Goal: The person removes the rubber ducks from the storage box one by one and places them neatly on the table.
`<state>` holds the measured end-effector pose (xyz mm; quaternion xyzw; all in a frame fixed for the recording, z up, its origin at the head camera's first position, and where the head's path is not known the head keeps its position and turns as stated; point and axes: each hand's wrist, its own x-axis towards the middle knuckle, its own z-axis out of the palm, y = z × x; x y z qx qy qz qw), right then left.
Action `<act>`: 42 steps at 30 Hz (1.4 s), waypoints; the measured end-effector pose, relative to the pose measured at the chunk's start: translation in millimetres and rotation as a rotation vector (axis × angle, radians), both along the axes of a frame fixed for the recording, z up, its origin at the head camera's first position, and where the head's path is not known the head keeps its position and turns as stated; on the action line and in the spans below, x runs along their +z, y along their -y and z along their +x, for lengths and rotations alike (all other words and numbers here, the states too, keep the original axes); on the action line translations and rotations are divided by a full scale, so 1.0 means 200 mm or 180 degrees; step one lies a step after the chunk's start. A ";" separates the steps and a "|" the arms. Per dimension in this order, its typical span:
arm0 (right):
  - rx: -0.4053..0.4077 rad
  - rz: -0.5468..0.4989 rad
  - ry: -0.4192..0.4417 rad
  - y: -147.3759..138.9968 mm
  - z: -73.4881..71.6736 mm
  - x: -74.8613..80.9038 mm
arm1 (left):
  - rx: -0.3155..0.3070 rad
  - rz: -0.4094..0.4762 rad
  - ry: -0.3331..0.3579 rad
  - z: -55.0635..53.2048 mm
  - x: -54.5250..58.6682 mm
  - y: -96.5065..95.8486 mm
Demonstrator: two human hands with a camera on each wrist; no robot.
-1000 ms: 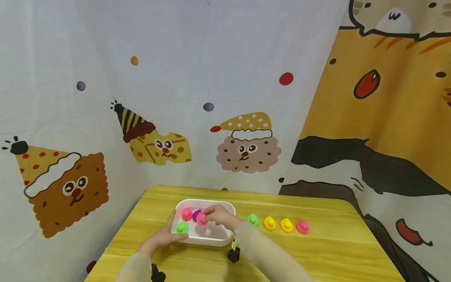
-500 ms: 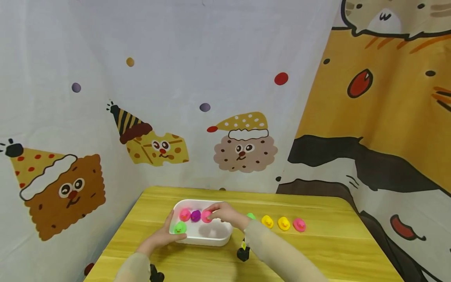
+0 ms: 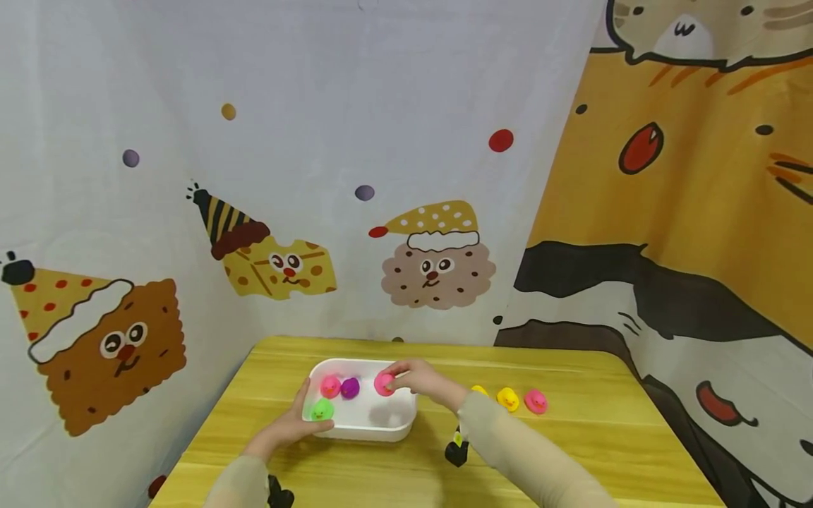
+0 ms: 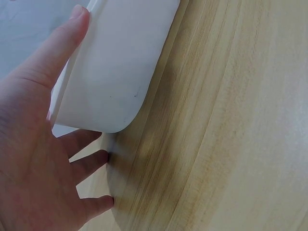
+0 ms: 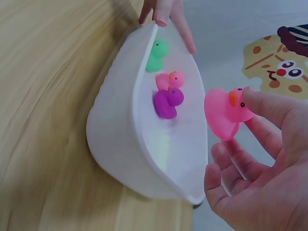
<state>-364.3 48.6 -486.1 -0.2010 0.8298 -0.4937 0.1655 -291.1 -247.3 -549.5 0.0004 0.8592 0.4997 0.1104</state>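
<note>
The white plastic box (image 3: pixel 365 432) stands on the table. My left hand (image 3: pixel 291 422) braces its left corner, thumb straight along the near rim and fingers against the left end; the left wrist view shows some fingers spread below the box, the index hidden. My right hand (image 3: pixel 424 381) pinches a pink rubber duck (image 5: pixel 221 115) by its head between thumb and fingers, above the right part of the box. Inside, at the left, sit another pink duck (image 3: pixel 330 386), a purple duck (image 3: pixel 350 388) and a green duck (image 3: pixel 322 409).
On the wooden table (image 3: pixel 356 480), right of the box, a row holds two yellow ducks (image 3: pixel 507 399) and a pink duck (image 3: pixel 536 401). My right arm partly covers the nearer yellow one. A printed cloth (image 3: pixel 305 141) hangs behind the table.
My right hand has carried the pink duck to the right over the box, away from the purple duck. My right arm now hides the green duck on the table. The left hand keeps its place.
</note>
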 end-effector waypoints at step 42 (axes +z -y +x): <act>-0.0307 0.0107 -0.0099 -0.41 0.07 0.08 | -0.0119 -0.0026 0.0025 0.01 0.01 0.00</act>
